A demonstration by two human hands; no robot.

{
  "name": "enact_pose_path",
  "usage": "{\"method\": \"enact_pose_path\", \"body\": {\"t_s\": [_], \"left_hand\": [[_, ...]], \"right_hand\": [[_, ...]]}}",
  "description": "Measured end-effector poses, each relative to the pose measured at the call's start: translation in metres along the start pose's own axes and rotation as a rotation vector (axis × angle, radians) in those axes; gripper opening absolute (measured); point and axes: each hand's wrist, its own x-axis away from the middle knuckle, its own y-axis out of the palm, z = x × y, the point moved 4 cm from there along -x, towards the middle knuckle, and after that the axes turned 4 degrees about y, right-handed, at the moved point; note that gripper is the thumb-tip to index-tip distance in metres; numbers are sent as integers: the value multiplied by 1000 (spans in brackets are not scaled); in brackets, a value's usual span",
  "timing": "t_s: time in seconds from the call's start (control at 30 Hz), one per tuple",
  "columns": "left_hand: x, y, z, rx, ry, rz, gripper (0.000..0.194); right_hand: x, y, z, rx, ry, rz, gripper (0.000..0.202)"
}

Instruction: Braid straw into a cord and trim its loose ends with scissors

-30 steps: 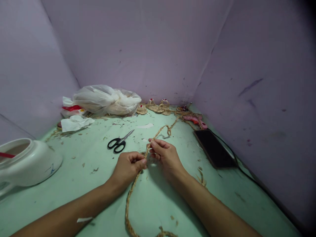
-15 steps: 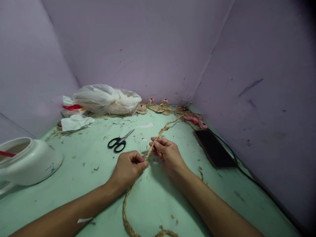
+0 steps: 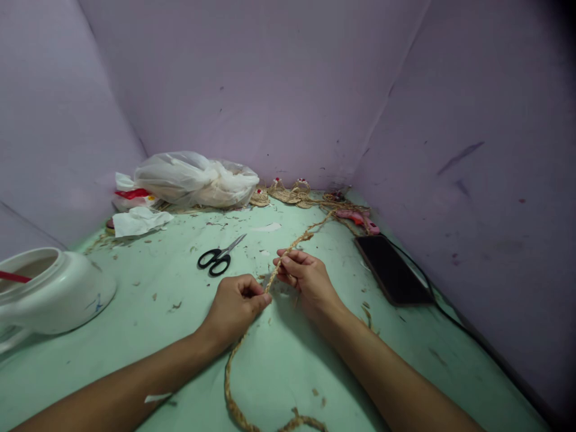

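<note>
A tan braided fibre cord [image 3: 228, 384] runs from the front edge of the view up through both hands and thins out toward the back right. My left hand [image 3: 238, 307] pinches it between thumb and forefinger. Just beyond and to the right, my right hand [image 3: 303, 277] grips the same cord between thumb and fingers, its other fingers partly spread. Only a short braided stretch shows between the two hands. Scissors [image 3: 220, 256] with black handles lie partly open on the table, left of the hands and touching neither.
On the green table [image 3: 189, 354] are a white pot [image 3: 85, 294] at left, a phone [image 3: 391, 270] with a cable at right, and a pink tool [image 3: 360, 220] behind it. At the back sit a plastic bag [image 3: 193, 180], crumpled tissue [image 3: 139, 221] and small woven slippers [image 3: 288, 193]. Fibre scraps are scattered about.
The whole view has shifted very slightly. Both hands keep the same hold on the cord, and nothing else has visibly moved.
</note>
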Motion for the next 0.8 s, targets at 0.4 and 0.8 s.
{"method": "enact_pose_path", "body": {"t_s": [0.4, 0.8], "left_hand": [[2, 2, 0, 73, 36, -106, 26], [-19, -42, 21, -559, 253, 146, 24]], "right_hand": [[-3, 1, 5, 59, 10, -72, 30], [-2, 4, 6, 120, 19, -83, 41]]}}
